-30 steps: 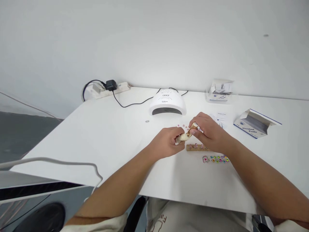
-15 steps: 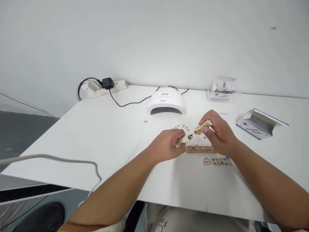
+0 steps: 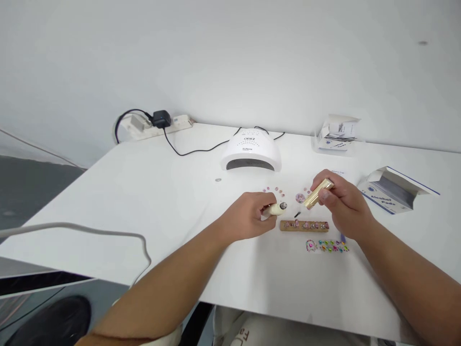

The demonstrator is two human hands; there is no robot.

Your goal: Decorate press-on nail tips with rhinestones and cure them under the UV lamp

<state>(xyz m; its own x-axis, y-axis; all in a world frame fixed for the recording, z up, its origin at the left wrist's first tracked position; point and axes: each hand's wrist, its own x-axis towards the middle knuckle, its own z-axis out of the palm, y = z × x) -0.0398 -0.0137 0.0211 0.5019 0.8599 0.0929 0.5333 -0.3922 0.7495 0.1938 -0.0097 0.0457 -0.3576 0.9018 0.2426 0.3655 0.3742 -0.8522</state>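
Observation:
My left hand (image 3: 252, 217) is closed around a small cream bottle (image 3: 276, 208), tilted with its open neck toward the right. My right hand (image 3: 340, 202) pinches a gold brush cap (image 3: 318, 193), and its dark brush tip hangs just above the table. Right below both hands lies a wooden strip (image 3: 304, 226) carrying several small pink nail tips. A row of coloured gem stickers (image 3: 327, 246) sits in front of the strip. Several loose pink nail tips (image 3: 275, 191) lie behind the bottle.
A white nail lamp (image 3: 251, 153) stands behind the hands, its cord running to a power strip (image 3: 158, 124) at the back left. An open box of alcohol pads (image 3: 391, 190) sits at the right and a small clear box (image 3: 337, 135) at the back right. A grey cable (image 3: 90, 229) crosses the table's left edge.
The gold cap with its brush has come off the bottle and moved right and slightly up in my right hand. The bottle stays in my left hand.

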